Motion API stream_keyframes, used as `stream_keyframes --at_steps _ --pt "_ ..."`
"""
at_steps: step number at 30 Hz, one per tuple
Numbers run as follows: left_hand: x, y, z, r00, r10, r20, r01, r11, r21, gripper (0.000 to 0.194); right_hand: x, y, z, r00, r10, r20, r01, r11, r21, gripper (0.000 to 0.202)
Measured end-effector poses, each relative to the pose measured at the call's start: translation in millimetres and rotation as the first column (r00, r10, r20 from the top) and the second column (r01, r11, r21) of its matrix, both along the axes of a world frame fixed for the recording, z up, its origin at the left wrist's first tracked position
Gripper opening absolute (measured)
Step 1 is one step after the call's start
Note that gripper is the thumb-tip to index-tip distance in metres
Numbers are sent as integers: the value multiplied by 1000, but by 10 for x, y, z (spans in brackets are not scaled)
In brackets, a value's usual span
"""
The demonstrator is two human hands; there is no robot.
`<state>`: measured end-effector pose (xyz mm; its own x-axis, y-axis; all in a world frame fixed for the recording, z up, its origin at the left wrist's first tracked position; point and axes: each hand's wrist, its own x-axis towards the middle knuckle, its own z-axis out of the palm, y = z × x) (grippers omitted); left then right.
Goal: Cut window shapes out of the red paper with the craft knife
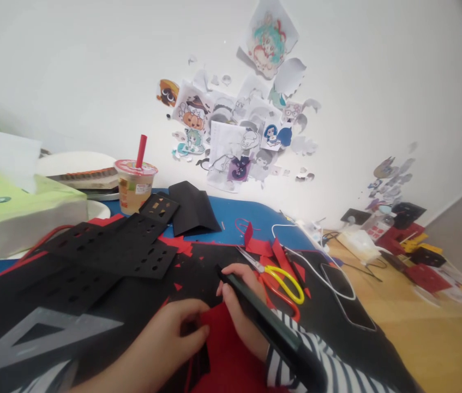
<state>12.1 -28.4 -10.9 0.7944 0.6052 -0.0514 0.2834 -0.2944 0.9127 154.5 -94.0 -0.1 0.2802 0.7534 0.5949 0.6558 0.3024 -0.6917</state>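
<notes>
My left hand (173, 335) is closed, its thumb and fingers pinching the left edge of a piece of red paper (231, 355) near the bottom middle. My right hand (244, 305) is wrapped round the front end of a long, dark, bar-like tool (267, 327); its exact kind cannot be made out. The tool slants over the red paper, its black tip up and left, its wide end toward my striped sleeve. Just right of that hand lies a pair of scissors (283, 284) with yellow and orange handles. Red paper scraps (179, 244) lie beyond my hands.
Black sheets with punched holes (112, 245) and folded black paper (193, 210) lie at the left and back. A clear set square (42, 338), a drink cup (135, 188) and a tissue box (22, 213) stand or lie leftward. A phone (347, 297) with a white cable lies right.
</notes>
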Motion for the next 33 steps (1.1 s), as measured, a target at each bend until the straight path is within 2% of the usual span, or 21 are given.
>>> stream_keyframes --at_steps 7,12,14,18,20,24,27,30,33 --pt "14 -9 65 996 62 -66 -55 994 99 15 -16 4 -27 998 -20 56 22 999 -34 20" --pt "-12 -25 89 989 82 -120 -50 969 243 14 15 -5 -15 997 -5 73 7 1000 -31 20" --pt "-35 -19 50 993 77 -91 -40 934 356 15 65 -39 27 996 1 95 -2 1000 7 20" --pt "-78 36 -55 997 53 -46 -17 819 573 13 192 -136 124 976 66 208 -83 994 77 17" --pt "-91 68 -80 996 62 -69 -8 803 596 9 226 -162 125 956 166 242 -173 985 5 20" --pt "-102 93 -54 993 54 -108 24 791 611 16 215 -135 20 928 355 113 -322 917 -237 24" --pt "-97 84 -27 990 41 -137 52 789 613 23 196 -104 -56 931 354 86 -313 897 -312 24" --pt "-89 78 -47 991 42 -127 47 782 622 23 206 -97 -78 933 345 104 -302 905 -299 26" --pt "-83 83 -108 996 54 -73 5 770 639 23 229 -101 -73 926 370 66 -333 890 -312 26"
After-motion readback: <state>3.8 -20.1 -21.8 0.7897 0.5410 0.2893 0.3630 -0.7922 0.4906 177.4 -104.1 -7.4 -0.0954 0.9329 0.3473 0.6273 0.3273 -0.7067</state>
